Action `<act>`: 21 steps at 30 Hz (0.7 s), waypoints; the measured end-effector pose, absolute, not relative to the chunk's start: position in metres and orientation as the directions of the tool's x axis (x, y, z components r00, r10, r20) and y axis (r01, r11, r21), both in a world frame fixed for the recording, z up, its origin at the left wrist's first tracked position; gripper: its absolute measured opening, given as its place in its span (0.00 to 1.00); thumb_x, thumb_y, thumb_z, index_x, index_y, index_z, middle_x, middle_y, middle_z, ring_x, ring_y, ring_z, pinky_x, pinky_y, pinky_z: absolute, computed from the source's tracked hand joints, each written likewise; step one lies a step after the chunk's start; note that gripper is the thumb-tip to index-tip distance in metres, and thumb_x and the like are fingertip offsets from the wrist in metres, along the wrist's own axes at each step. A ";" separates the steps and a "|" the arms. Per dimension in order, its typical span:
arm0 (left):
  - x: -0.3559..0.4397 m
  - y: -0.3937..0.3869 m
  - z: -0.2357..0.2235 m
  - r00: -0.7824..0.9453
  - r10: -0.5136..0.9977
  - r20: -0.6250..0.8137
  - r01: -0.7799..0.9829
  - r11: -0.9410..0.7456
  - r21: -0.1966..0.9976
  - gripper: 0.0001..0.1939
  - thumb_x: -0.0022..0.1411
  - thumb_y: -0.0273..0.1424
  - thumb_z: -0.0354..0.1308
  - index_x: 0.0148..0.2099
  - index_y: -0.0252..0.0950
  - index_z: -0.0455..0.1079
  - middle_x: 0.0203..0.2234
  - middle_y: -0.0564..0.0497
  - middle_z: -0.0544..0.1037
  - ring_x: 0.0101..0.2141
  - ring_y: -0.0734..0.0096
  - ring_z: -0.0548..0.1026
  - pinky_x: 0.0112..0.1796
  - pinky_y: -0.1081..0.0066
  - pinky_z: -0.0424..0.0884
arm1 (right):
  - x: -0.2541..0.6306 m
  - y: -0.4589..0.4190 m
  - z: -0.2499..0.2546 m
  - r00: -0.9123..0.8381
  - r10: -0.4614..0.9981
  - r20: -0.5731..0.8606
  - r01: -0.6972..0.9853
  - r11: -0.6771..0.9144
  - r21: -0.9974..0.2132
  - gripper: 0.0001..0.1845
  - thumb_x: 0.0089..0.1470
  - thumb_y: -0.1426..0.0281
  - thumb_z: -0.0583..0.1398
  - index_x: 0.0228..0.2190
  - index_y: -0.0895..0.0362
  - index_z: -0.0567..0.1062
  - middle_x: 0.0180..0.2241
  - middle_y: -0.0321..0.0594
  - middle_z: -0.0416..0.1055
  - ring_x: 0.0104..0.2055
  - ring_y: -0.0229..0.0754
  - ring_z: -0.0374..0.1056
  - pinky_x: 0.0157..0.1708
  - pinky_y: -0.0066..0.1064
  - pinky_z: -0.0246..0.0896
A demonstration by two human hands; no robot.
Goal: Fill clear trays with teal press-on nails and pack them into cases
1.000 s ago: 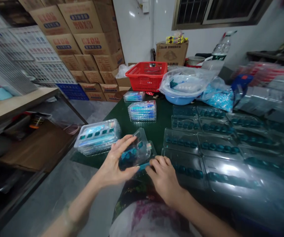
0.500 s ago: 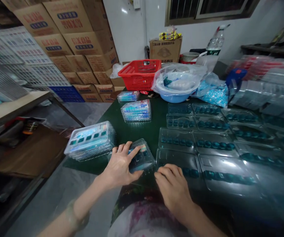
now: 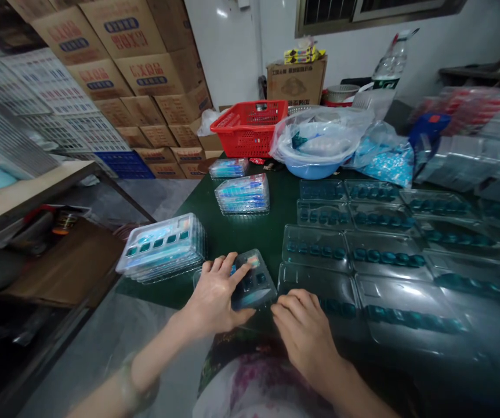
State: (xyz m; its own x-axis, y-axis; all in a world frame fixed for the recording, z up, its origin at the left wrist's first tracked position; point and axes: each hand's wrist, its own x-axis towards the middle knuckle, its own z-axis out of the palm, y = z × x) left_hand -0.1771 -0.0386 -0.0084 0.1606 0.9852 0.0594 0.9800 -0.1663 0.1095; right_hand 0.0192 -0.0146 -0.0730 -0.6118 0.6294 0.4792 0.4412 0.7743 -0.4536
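Observation:
A clear plastic blister case (image 3: 256, 284) lies on the green tabletop, with dark teal squares, a blue piece and a small orange-white label inside. Spread across its left part is my left hand (image 3: 213, 293); its index fingertip rests on the label, and its thumb is by the near edge. My right hand (image 3: 302, 331) has its fingers curled together by the case's right corner. Its fingertips are partly hidden, so I cannot tell whether they pinch anything. Left of the case stands a stack of filled clear cases (image 3: 163, 247).
Rows of open clear trays (image 3: 315, 238) with teal pieces cover the right side. Farther back are smaller case stacks (image 3: 243, 194), a red basket (image 3: 250, 136), a blue basin (image 3: 313, 168) under plastic, and a bag of blue bits (image 3: 387, 162). Cartons (image 3: 145, 75) are piled at the left rear.
A second ago the case was tilted up in my left hand while both hands held a blue strip at its edge. Now the case lies flat under my left hand, and my right hand has moved slightly right.

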 end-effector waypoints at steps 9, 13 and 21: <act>-0.173 -0.043 -0.025 0.139 0.990 0.010 0.989 -0.139 0.044 0.46 0.43 0.48 0.55 0.61 0.40 0.42 0.56 0.37 0.49 0.53 0.39 0.47 0.44 0.45 0.48 | 0.017 -0.014 -0.070 -0.594 0.627 0.504 0.428 0.777 -0.462 0.11 0.52 0.77 0.51 0.32 0.56 0.71 0.29 0.41 0.67 0.36 0.43 0.59 0.35 0.37 0.52; -0.173 -0.038 -0.018 0.112 0.993 0.037 0.991 -0.115 0.065 0.44 0.42 0.43 0.56 0.60 0.40 0.45 0.52 0.38 0.56 0.48 0.45 0.56 0.42 0.51 0.54 | 0.015 -0.014 -0.068 -0.558 0.618 0.554 0.396 0.785 -0.476 0.10 0.52 0.77 0.51 0.31 0.57 0.72 0.29 0.41 0.67 0.36 0.44 0.58 0.36 0.38 0.51; -0.178 -0.008 -0.017 0.017 0.999 0.045 0.999 -0.019 0.038 0.44 0.39 0.44 0.57 0.59 0.41 0.47 0.51 0.37 0.57 0.46 0.46 0.60 0.41 0.50 0.55 | 0.021 -0.002 -0.049 -0.557 0.582 0.592 0.374 0.812 -0.447 0.11 0.52 0.77 0.50 0.32 0.57 0.71 0.30 0.41 0.67 0.37 0.44 0.58 0.36 0.39 0.50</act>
State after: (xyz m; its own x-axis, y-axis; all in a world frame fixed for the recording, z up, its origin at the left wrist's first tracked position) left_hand -0.1778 -0.0083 -0.0166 0.0174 0.9988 0.0451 0.9991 -0.0191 0.0377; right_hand 0.0215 -0.0015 -0.0491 -0.5570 0.5825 0.5920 0.3743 0.8124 -0.4471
